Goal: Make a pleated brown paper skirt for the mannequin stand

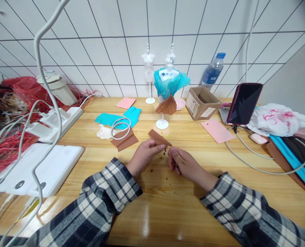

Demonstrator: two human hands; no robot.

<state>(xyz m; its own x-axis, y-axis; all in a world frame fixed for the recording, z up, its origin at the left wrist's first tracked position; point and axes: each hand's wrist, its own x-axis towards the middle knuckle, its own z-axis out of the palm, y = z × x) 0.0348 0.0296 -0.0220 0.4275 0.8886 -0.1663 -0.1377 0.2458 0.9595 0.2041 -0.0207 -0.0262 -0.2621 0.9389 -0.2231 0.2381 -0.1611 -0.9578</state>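
My left hand (147,153) pinches a folded strip of brown crepe paper (158,137) between thumb and fingers. At the strip's near right end, my right hand (182,160) pinches its ragged edge, with small brown scraps (151,170) lying on the wood below. Just beyond my hands stands a small white dress form (169,74) wearing a turquoise crepe top (178,81) and a gathered brown skirt piece (167,105). To the left, two pale rings (121,128) rest on brown paper (124,141) and turquoise paper (104,118).
A bare dress form (149,65) stands by the tiled wall. At right are a cardboard box (202,103), water bottle (213,71), pink paper (217,130), propped phone (245,104) and cables. A white power bank (39,168), power strip (62,125) and hanging cable (44,65) occupy the left.
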